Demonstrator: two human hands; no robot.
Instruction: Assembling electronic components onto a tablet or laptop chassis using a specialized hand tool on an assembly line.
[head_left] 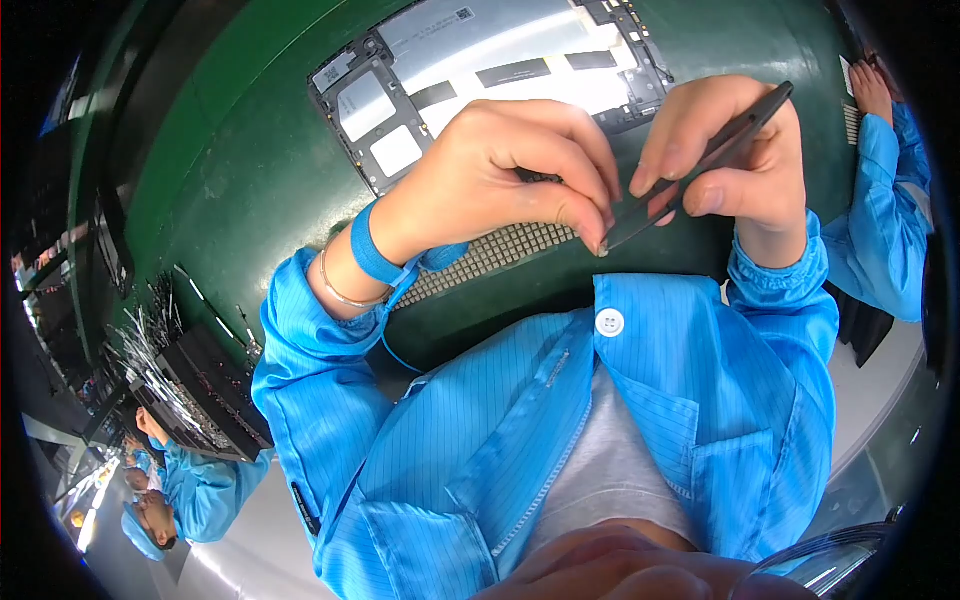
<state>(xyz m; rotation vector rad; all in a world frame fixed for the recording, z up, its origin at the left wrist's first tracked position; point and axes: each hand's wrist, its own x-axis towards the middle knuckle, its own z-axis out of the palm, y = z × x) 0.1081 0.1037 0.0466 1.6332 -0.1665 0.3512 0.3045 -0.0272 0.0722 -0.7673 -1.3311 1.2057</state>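
Observation:
My right hand (735, 165) is closed around a pair of black tweezers (745, 128), slanted with their tips down and to the left. The tips end beside the pinched thumb and forefinger of my left hand (510, 165). What my left fingertips hold, if anything, is too small to make out. A blue wrist strap (372, 246) and a thin bracelet circle my left wrist. Beyond both hands lies an opened flat device (440, 40), with a silver plate, black frame and white and black patches. My left hand covers part of its near edge.
The device lies on a green work surface (255, 165). A beige gridded strip (500, 250) runs along the near side. At the left stands a black holder (205, 375) full of thin rods. Co-workers in blue are at the right (880, 230) and lower left (205, 490).

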